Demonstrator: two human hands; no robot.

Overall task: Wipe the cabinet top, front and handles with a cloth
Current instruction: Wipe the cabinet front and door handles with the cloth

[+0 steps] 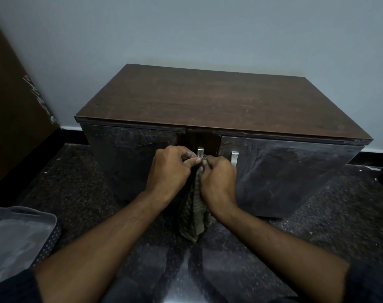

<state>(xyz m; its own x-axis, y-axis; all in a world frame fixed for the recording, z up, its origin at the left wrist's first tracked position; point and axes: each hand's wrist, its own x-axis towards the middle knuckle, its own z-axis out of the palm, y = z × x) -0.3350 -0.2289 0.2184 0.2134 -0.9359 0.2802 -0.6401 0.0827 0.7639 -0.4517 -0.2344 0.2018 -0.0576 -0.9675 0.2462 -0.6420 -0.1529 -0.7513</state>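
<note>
The cabinet top (219,101), at the centre of the frame, looks like matt brown wood-grain laminate with pale scuffs, while the cabinet front (129,158) below it is darker and glossy, smeared with grey streaks. The two handles (200,153) at mid-frame are bright brushed metal, and the cloth (195,215) hanging under them is a soft ribbed weave in dull grey-brown. The floor (317,215) is polished speckled stone, the basket (22,235) at lower left perforated matt plastic, the wall (208,29) smooth matt paint.

One head view looks forward and down, close on the cabinet (219,101) at frame centre.
</note>
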